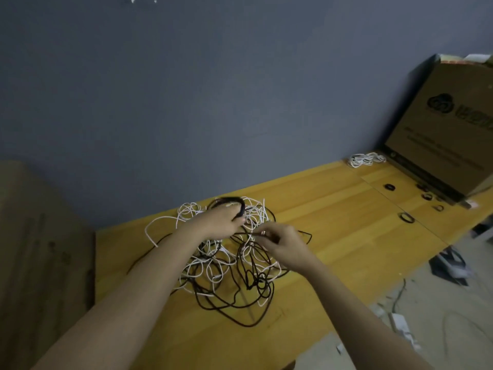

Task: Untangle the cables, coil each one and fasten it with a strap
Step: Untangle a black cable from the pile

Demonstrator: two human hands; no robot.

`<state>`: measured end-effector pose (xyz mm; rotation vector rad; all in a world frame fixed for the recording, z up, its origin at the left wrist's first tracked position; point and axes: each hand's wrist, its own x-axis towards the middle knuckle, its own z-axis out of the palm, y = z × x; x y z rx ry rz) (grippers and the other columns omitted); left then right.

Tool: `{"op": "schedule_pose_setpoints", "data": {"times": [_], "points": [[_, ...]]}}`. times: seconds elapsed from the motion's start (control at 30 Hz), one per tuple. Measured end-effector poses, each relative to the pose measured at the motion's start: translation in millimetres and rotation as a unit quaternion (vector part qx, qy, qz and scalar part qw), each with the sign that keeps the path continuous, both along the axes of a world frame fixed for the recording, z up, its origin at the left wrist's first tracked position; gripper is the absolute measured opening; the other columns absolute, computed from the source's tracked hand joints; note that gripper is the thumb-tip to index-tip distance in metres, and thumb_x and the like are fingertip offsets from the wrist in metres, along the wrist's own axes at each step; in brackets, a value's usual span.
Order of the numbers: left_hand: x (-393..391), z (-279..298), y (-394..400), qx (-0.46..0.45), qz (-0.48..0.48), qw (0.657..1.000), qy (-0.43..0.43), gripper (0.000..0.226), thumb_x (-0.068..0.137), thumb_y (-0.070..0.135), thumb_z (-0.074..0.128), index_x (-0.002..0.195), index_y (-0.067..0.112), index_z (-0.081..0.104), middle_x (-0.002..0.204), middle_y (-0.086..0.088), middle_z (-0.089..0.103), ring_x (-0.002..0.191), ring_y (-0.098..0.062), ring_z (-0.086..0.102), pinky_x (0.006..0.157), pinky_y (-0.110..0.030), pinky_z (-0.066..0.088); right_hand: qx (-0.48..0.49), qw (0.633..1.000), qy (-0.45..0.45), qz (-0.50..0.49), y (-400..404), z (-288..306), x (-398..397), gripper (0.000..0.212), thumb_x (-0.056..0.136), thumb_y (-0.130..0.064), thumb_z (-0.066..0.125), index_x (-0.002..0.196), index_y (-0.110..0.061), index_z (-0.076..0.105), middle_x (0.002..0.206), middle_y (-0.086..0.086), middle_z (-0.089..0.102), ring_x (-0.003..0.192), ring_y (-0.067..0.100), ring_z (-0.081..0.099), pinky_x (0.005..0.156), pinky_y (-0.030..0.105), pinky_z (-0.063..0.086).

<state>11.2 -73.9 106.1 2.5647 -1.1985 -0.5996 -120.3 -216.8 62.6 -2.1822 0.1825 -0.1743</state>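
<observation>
Left hand (222,222): clenched around a coiled bundle of black cable (231,202), lifted over the far edge of the tangle, at about 12 o'clock of the pile; loop arching above the knuckles.
Right hand (280,243): pinching a thin black cable strand (246,234) between thumb and fingertips, just right of the left hand, at about 1 o'clock of the pile; strand running leftward to the left hand.
Cable tangle (229,268): black and white cables mixed in one loose heap at the middle of the tabletop, under and in front of both hands; white loops (188,210) spilling toward 10 o'clock, black loops (240,313) trailing toward 6 o'clock.
Tabletop (346,236): yellow wood, set against a grey-blue wall (213,89).
White cable bundle (366,159): lying coiled at about 2 o'clock, at the back of the tabletop, just beside the cardboard box (448,134); fastening not discernible.
Straps (406,217): small dark rings scattered on the tabletop at 2 to 3 o'clock, one (389,187) nearer the wall, others close to the box base; well apart from the tangle.
Left edge: brown cardboard panel (40,249) beside the tabletop at 9 o'clock.
Floor (440,316): at 4 o'clock, littered with blurred items.
</observation>
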Motion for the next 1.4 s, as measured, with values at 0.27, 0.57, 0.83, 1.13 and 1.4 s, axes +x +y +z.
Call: {"op": "schedule_pose_setpoints", "data": {"times": [0.27,0.57,0.83,1.13,1.4], "points": [[-28.3,-9.8,9.5,-0.091,-0.026,0.934,0.344,0.045,0.088,0.06,0.044,0.072,0.018,0.038,0.053,0.008,0.031,0.043,-0.008,0.024,0.047,-0.018,0.025,-0.107,0.988,0.036,-0.109,-46.7,-53.8,-14.2,0.005,0.087,-0.023,0.068,0.082,-0.022,0.067,0.082,-0.011,0.062,0.078,0.007,0.055,0.068,0.025,0.041],[-18.6,-11.1,14.5,-0.306,0.078,0.811,0.492,0.041,0.085,0.045,0.049,0.054,0.02,0.037,0.045,0.008,0.026,0.037,-0.007,0.016,0.036,-0.014,0.017,0.062,0.98,0.131,-0.134,-30.6,-99.2,-42.4,0.018,0.089,-0.026,0.067,0.106,-0.026,0.061,0.102,-0.004,0.063,0.093,0.015,0.061,0.076,0.021,0.048],[-12.3,-23.8,12.3,-0.351,0.132,0.741,0.557,0.04,0.087,0.045,0.044,0.06,0.017,0.036,0.044,0.008,0.022,0.035,-0.004,0.015,0.034,-0.015,0.018,0.205,0.953,0.02,-0.224,-11.0,-76.6,-2.9,0.033,0.102,-0.028,0.043,0.081,-0.013,0.063,0.076,0.005,0.068,0.078,0.023,0.065,0.081,0.041,0.051],[7.5,-21.1,39.7,-0.199,0.081,0.764,0.608,0.036,0.093,0.034,0.052,0.064,0.013,0.044,0.042,0.008,0.028,0.028,-0.002,0.023,0.03,-0.012,0.015,0.212,0.923,0.044,-0.317,-56.3,-62.8,18.9,0.027,0.097,-0.016,0.047,0.076,-0.013,0.064,0.046,0.002,0.059,0.054,0.023,0.055,0.066,0.043,0.048],[-6.0,-15.1,2.6,-0.539,0.181,0.649,0.505,0.023,0.098,0.027,0.04,0.079,0.015,0.04,0.054,0.009,0.038,0.043,-0.005,0.033,0.051,-0.019,0.035,-0.262,0.956,0.127,0.022,2.0,-88.9,7.5,0.035,0.103,-0.032,0.034,0.131,-0.015,0.046,0.102,0.016,0.064,0.09,0.034,0.059,0.073,0.038,0.045]]}}
